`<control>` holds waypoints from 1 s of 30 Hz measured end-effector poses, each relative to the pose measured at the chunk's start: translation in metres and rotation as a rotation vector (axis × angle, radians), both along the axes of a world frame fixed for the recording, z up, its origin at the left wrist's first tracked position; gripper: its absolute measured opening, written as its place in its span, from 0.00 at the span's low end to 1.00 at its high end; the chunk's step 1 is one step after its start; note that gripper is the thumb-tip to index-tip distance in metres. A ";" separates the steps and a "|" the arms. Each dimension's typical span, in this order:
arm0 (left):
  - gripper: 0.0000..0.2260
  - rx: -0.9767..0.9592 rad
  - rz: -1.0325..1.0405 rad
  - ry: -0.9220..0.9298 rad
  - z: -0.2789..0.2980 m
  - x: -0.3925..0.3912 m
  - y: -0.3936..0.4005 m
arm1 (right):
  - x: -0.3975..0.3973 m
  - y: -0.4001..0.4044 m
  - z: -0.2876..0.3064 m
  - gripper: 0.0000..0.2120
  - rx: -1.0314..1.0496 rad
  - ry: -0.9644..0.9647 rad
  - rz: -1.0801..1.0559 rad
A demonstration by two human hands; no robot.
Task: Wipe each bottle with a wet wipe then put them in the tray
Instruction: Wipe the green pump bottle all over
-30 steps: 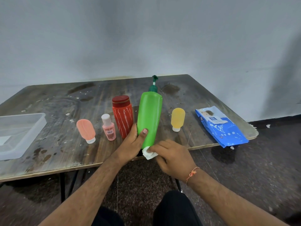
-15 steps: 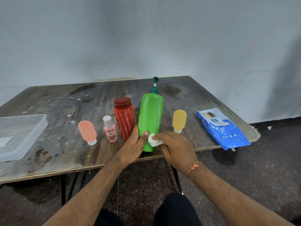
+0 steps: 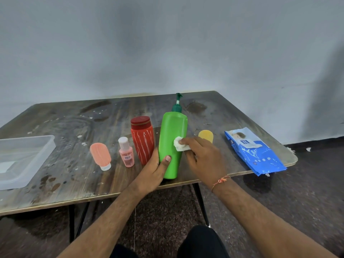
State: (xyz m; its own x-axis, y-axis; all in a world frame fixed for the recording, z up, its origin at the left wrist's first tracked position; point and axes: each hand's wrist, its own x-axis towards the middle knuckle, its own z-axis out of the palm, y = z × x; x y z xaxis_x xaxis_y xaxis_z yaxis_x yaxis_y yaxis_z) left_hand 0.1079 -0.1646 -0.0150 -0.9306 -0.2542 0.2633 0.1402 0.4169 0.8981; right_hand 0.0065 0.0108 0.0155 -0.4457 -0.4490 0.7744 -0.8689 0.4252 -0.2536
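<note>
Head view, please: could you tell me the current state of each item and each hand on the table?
Green pump bottle: upright, gripped low, being wiped.
Wet wipe: bunched, pressed on green bottle.
Left hand: grips green bottle.
Right hand: pinches wipe.
Red bottle: upright, capped.
Pink bottle: upright, capped.
Salmon tube: standing on its cap.
Yellow tube: partly hidden.
Tray: holds no bottles.
Wipes pack: lying flat.

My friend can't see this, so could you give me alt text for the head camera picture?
A person's left hand holds a tall green pump bottle upright on a worn table while the right hand rubs a white wet wipe on it. Four smaller bottles, a blue wipes pack and a clear tray surround it.
</note>
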 end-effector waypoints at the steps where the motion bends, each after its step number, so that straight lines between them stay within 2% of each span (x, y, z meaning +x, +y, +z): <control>1: 0.22 -0.001 0.002 0.008 0.000 0.000 0.000 | 0.003 0.003 -0.004 0.14 0.028 0.004 0.024; 6: 0.18 -0.017 -0.009 0.023 -0.002 -0.001 0.001 | 0.017 0.021 -0.025 0.13 0.242 0.140 0.096; 14: 0.21 -0.023 -0.024 0.022 -0.001 0.003 0.000 | -0.009 0.001 0.020 0.12 0.038 0.042 -0.043; 17: 0.20 -0.025 -0.005 0.045 -0.002 0.002 -0.001 | -0.006 -0.007 0.026 0.12 0.047 0.063 -0.018; 22: 0.18 -0.051 -0.001 0.059 -0.007 0.000 -0.001 | 0.011 0.005 0.005 0.12 0.209 0.184 0.076; 30: 0.21 -0.078 -0.002 0.047 -0.003 0.003 0.000 | -0.008 -0.003 0.031 0.11 0.052 0.108 -0.068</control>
